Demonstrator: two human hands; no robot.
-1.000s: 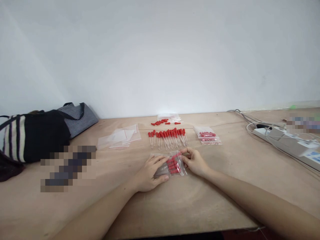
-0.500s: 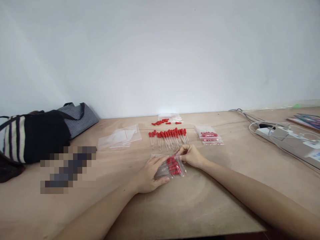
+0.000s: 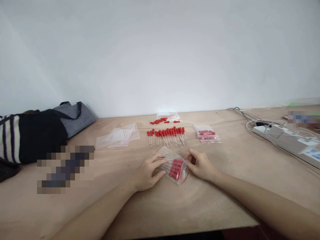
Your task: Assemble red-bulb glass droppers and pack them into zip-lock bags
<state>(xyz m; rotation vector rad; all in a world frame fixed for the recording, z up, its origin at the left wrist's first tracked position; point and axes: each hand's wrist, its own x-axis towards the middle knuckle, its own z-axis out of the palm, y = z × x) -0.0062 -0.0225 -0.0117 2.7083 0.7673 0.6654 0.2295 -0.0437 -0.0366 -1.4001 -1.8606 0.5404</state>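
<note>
A clear zip-lock bag lies on the table between my hands, with several red-bulbed droppers inside. My left hand rests over the bag's left part, fingers stretched across it and thumb apart. At the bag's right edge, near its opening, my right hand pinches the plastic between thumb and fingers. Just beyond my hands lies a row of loose droppers, red bulbs pointing away from me. A filled zip-lock bag lies to their right, and flat zip-lock bags lie to their left.
Loose red rubber bulbs lie near the wall beside another clear bag. A power strip with cables occupies the right side. On the left are a black bag, a striped bag and a blurred-out item.
The bag between my hands has turned, its opening now pointing to the lower right. My right hand has moved slightly right and nearer to me; my left hand's fingers have slid back left.
</note>
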